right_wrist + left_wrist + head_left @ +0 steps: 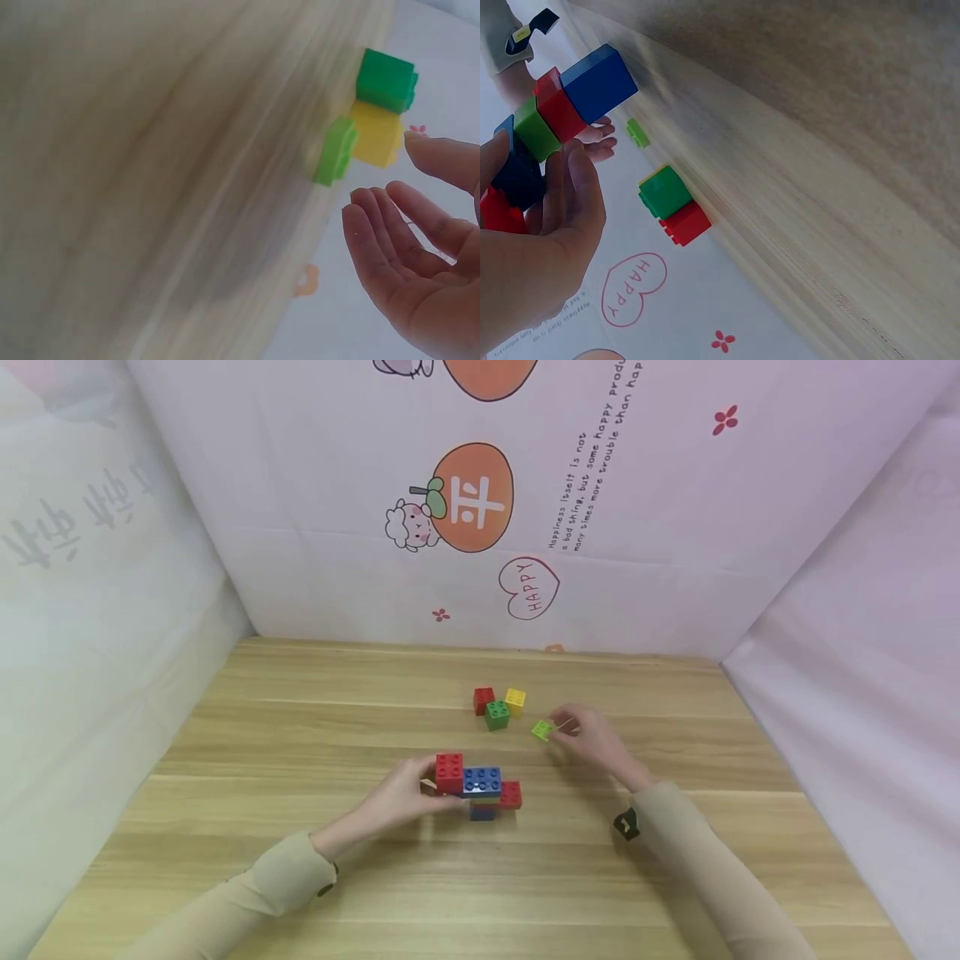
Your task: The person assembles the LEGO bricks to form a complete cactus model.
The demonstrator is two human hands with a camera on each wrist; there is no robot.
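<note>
Lime-green plastic is seen in the head view just beside the fingertips of the right grip (596,745), where a thin brick (542,729) lies on the wooden desk (322,735). By the left grip (397,789) a brick stack (482,781) of red, blue and lime-green pieces is held near its top. Beyond the thin brick, a red brick (483,697), a green brick (497,716) and a yellow brick (515,699) are clustered. The thin brick is probably best taken by two opposite edges, with its studs left uncovered. On the backdrop (637,602), "HAPPY" can be read inside a heart (529,588), and near it text cut by the frame: "Happiness itself is not a bad thing, but some happy produ", then "many times more trouble than hap". A sideways character, apparently 平, is printed on an orange disc (472,464).

In the left wrist view, the left grip's fingers are seen curled round the upper part of the brick stack; its jutting pieces should perhaps not be pressed, lest they be levered loose. "HAPPY" is shown again, turned.

In the right wrist view, the right grip is seen parted and empty, apart from the thin brick. A low approach seems advisable, so that the yellow brick is not nudged. No brand can be read on the bricks.
</note>
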